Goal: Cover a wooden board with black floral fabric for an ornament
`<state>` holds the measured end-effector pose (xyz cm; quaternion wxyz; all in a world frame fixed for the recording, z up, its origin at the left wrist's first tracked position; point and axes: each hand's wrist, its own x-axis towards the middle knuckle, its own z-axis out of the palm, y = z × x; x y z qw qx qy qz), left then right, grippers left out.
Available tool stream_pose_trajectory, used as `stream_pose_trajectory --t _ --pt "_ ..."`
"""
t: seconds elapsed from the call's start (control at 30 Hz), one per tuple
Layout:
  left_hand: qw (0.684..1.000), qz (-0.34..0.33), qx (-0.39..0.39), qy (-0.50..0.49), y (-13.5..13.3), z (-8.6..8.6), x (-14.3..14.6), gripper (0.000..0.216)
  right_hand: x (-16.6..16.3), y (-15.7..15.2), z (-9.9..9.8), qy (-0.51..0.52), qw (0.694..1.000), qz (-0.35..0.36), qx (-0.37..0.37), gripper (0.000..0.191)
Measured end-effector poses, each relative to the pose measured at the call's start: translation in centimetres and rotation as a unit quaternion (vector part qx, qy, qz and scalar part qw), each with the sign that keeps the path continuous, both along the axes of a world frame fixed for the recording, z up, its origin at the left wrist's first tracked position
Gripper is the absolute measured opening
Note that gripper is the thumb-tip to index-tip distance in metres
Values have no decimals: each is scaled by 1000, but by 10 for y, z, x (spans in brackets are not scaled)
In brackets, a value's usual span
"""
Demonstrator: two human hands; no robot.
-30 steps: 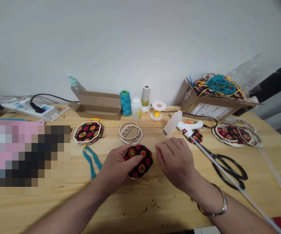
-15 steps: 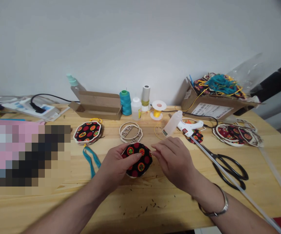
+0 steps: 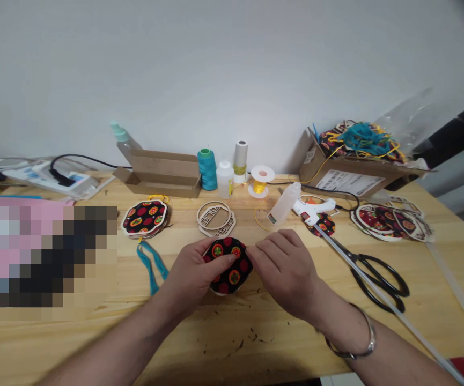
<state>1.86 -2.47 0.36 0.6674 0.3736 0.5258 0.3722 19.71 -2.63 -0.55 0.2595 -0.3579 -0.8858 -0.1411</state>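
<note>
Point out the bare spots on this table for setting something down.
Bare wood shows at lower left, beside the left forearm, and between the scissors and the far-right pale strip. It's crowded in the middle, with the left hand, right hand and patterned disc; along the wall, from the brown box to the yellow thread spool; and around the glue gun.

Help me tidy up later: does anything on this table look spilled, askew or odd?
Yes: small dark specks are scattered on the table, nearer the person than the patterned fabric piece in the left hand. They look like debris or stains; I can't tell which. The bottle beside the glue gun also seems tilted.
</note>
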Motion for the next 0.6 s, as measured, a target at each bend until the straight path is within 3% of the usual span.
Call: stream_pose_trajectory --t 0.6 --pt "1000 -10 5 1 0 -2 -2 24 0 3 -6 32 997 -34 -53 16"
